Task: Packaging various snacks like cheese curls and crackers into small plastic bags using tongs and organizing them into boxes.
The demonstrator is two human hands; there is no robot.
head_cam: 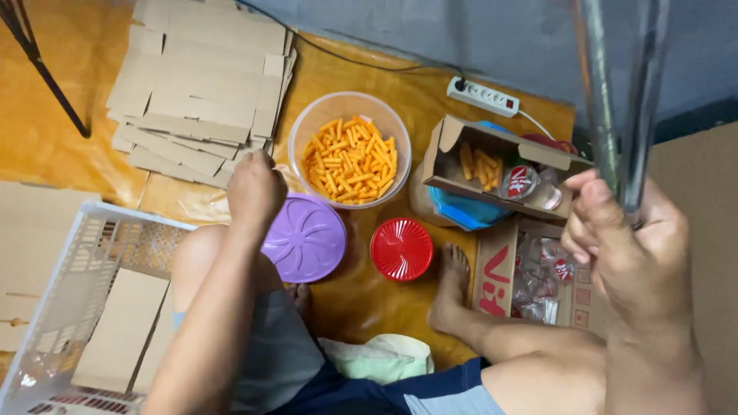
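The right hand (630, 253) was nearest to the camera, raised up on the right side, and its fingers were closed around a thin transparent plastic bag (624, 100) that hung in front of the lens. The left hand (255, 192) was lower and farther, stretched over the person's knee; its fingers were curled together just above the purple lid (307, 240), but I cannot tell whether they held something. The purple lid lay flat on the orange floor mat (369, 296), and a smaller red lid (401, 249) lay just beside it on the right. At the left, a white plastic basket (69, 269) contained flat cardboard pieces. At the right, near the person's foot, an open carton (492, 277) held small wrapped packets. Behind the lids stood a clear round bowl (307, 127) filled with orange snack sticks (350, 160). To its right a small cardboard box (453, 157) was open, with some sticks inside. Farther away, a stack of flat cardboard blanks (200, 84) lay on the mat, and a white power strip (483, 97) lay near the wall.
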